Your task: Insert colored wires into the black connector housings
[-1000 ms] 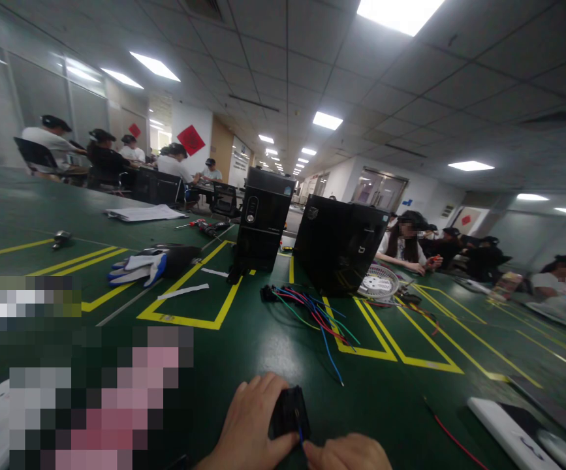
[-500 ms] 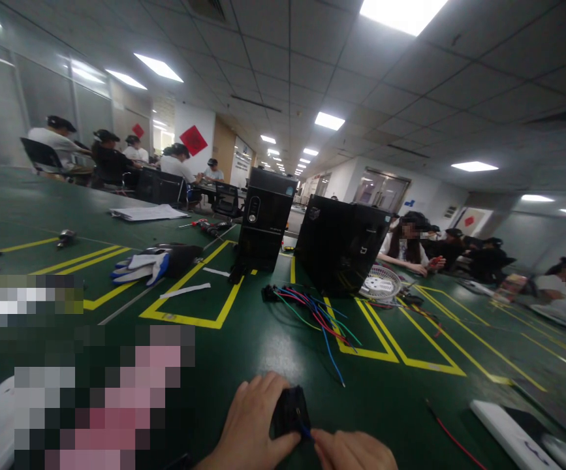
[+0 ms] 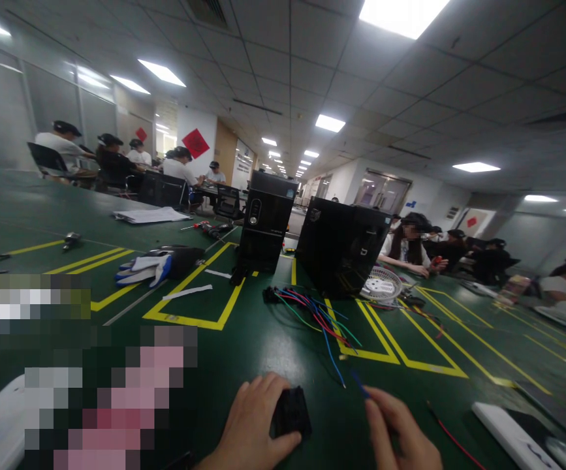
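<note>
My left hand [image 3: 256, 418] is wrapped round a black plastic block [image 3: 294, 412], holding it by its left side close to the green table. The fingers cover part of the block, so its exact kind does not show. To its right and apart from it, my right hand [image 3: 400, 424] is closed in a pinch on a thin blue wire [image 3: 360, 382]. Its far end is blurred, with a small brass-coloured tip [image 3: 344, 357] showing. Farther off lies a bundle of coloured wires [image 3: 316, 312] with a black connector [image 3: 273, 295] at its left end.
Two black computer cases [image 3: 267, 225] [image 3: 344, 245] stand beyond the wires. A loose red wire [image 3: 452, 436] and a white device [image 3: 505, 434] lie at right. Gloves [image 3: 148, 269], papers [image 3: 150, 215] and a white round fan-like part [image 3: 380, 283] are farther out. Other people sit around.
My right hand has pulled back from the block and moved up and right, bringing the blue wire away from it. My left hand keeps its hold on the block.
</note>
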`<state>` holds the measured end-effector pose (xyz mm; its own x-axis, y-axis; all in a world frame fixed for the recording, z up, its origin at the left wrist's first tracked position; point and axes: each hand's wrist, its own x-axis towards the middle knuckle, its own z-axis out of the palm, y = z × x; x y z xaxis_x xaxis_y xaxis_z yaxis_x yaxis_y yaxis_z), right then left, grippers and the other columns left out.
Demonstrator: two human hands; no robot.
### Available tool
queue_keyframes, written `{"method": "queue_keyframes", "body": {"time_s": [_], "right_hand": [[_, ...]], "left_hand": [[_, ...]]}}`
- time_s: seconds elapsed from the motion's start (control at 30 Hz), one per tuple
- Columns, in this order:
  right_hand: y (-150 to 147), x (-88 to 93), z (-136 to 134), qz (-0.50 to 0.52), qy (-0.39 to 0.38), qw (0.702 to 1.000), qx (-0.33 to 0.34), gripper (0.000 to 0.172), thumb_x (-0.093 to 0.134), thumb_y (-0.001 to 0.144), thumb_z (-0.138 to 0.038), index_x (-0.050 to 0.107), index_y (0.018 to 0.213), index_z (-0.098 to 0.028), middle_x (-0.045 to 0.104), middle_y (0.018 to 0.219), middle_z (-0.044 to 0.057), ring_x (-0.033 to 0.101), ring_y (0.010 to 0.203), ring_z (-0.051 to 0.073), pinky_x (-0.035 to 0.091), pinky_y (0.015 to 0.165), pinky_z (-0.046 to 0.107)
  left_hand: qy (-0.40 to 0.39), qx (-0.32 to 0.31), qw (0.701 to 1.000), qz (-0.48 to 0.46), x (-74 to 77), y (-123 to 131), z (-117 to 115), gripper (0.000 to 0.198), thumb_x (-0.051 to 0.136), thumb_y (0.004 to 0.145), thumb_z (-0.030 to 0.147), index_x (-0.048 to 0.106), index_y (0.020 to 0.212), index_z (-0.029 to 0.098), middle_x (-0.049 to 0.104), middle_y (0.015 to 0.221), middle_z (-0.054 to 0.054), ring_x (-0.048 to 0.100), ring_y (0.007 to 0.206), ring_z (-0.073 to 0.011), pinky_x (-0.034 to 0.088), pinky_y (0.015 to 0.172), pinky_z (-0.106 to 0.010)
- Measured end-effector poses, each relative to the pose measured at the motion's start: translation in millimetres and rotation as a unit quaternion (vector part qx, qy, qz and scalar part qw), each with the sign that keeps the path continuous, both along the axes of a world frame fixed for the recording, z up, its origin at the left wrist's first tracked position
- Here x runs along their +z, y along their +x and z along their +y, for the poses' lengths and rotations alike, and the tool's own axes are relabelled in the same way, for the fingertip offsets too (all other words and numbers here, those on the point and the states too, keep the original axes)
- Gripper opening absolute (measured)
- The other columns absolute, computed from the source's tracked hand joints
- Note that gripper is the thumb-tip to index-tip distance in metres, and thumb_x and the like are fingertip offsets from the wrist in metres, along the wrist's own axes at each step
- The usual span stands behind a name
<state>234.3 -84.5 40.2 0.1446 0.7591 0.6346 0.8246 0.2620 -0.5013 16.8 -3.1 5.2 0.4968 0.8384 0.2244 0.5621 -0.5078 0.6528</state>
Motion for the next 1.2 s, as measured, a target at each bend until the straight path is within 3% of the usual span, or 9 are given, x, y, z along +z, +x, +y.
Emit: {"method": "queue_keyframes", "body": {"time_s": [0.07,0.2,0.27,0.4,0.47,0.63,0.73,0.9,1.2], "right_hand": [[0,11.2,-1,0.181,0.032,0.981,-0.059,0.019,0.050,0.088,-0.035,0.052,0.103,-0.024,0.063,0.082,0.002,0.056,0.054,0.012,0.047,0.050,0.021],[4,32.2,3,0.426,-0.044,0.903,-0.031,0.032,0.053,0.083,-0.049,0.047,0.102,-0.024,0.055,0.075,-0.002,0.036,0.043,0.007,0.028,0.037,0.018],[6,36.2,7,0.418,-0.137,0.898,-0.011,0.036,0.054,0.080,-0.054,0.049,0.099,-0.024,0.047,0.062,-0.006,0.033,0.043,0.008,0.023,0.039,0.018],[0,26.9,18,0.226,-0.290,0.927,0.070,0.038,0.061,0.073,-0.054,0.052,0.068,-0.018,0.039,0.056,-0.006,0.036,0.052,0.010,0.029,0.048,0.021],[-8,18.2,26,0.173,-0.303,0.933,0.087,0.041,0.056,0.075,-0.055,0.045,0.059,-0.019,0.037,0.056,-0.006,0.037,0.055,0.010,0.030,0.052,0.022],[-30,5.8,43,0.125,-0.282,0.948,0.078,0.033,0.051,0.079,-0.048,0.041,0.065,-0.020,0.043,0.062,-0.005,0.042,0.061,0.012,0.035,0.058,0.023],[-31,3.0,48,0.161,-0.266,0.946,0.093,0.031,0.046,0.084,-0.047,0.045,0.070,-0.019,0.048,0.063,-0.004,0.046,0.062,0.012,0.038,0.060,0.024],[-12,-6.9,47,0.305,-0.274,0.908,0.088,0.038,0.045,0.083,-0.056,0.052,0.081,-0.018,0.047,0.059,-0.006,0.039,0.045,0.008,0.028,0.042,0.020],[19,-2.6,39,0.433,-0.199,0.879,0.035,0.048,0.062,0.066,-0.063,0.063,0.080,-0.016,0.048,0.055,-0.004,0.043,0.044,0.009,0.033,0.040,0.020]], "left_hand": [[0.003,-0.001,1.000,-0.009,-1.7,0,1,0.039,0.072,0.061,0.029,0.056,0.096,0.025,0.059,0.100,0.001,0.052,0.092,-0.0225,0.033,0.077,-0.032],[0.001,0.001,1.000,-0.006,-6.3,0,2,0.041,0.071,0.061,0.029,0.056,0.099,0.024,0.060,0.101,-0.002,0.053,0.093,-0.0242,0.034,0.079,-0.034],[-0.004,0.011,1.000,-0.001,-9.4,0,3,0.048,0.069,0.063,0.030,0.054,0.107,0.023,0.059,0.109,-0.005,0.052,0.099,-0.0260,0.035,0.084,-0.036],[-0.010,0.035,0.999,0.004,-13.9,1,4,0.061,0.063,0.070,0.031,0.043,0.127,0.020,0.053,0.125,-0.009,0.048,0.114,-0.0277,0.032,0.094,-0.038],[-0.010,0.039,0.999,0.008,-13.9,1,4,0.061,0.060,0.073,0.031,0.040,0.129,0.019,0.051,0.128,-0.010,0.046,0.117,-0.0273,0.032,0.095,-0.037],[-0.007,0.047,0.999,0.010,-12.5,0,4,0.059,0.055,0.075,0.029,0.038,0.130,0.017,0.050,0.129,-0.011,0.046,0.118,-0.0250,0.033,0.095,-0.034],[0.001,0.050,0.999,0.014,-12.0,0,3,0.058,0.055,0.075,0.027,0.039,0.130,0.016,0.050,0.128,-0.011,0.047,0.116,-0.0244,0.033,0.096,-0.034],[-0.013,0.053,0.998,0.035,-4.6,-3,5,0.060,0.058,0.073,0.026,0.039,0.129,0.018,0.051,0.126,-0.009,0.050,0.114,-0.0239,0.035,0.094,-0.032],[-0.069,0.063,0.993,0.066,20.5,-13,21,0.055,0.064,0.067,0.026,0.047,0.120,0.022,0.055,0.119,-0.006,0.056,0.105,-0.0220,0.040,0.086,-0.028]]}}
